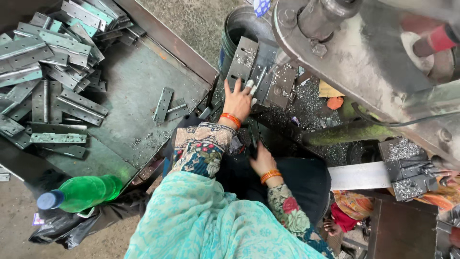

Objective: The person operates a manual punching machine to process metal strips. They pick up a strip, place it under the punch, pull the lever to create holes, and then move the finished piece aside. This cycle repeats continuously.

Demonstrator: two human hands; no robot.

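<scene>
Fingers of the left hand (238,100) press a hinge plate (259,80) under the drill bit (280,58) at twelve o'clock, likely mid-drilling, while the right hand (262,160) grips another hinge (253,139), ready to swap in.

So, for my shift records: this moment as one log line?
left hand: presses flat grey metal hinge under drill | right hand: by lap, contents unclear | hinge pile: left tray

A grey metal hinge plate (259,79) lies open and flat on the shaving-strewn drill bed.
</scene>
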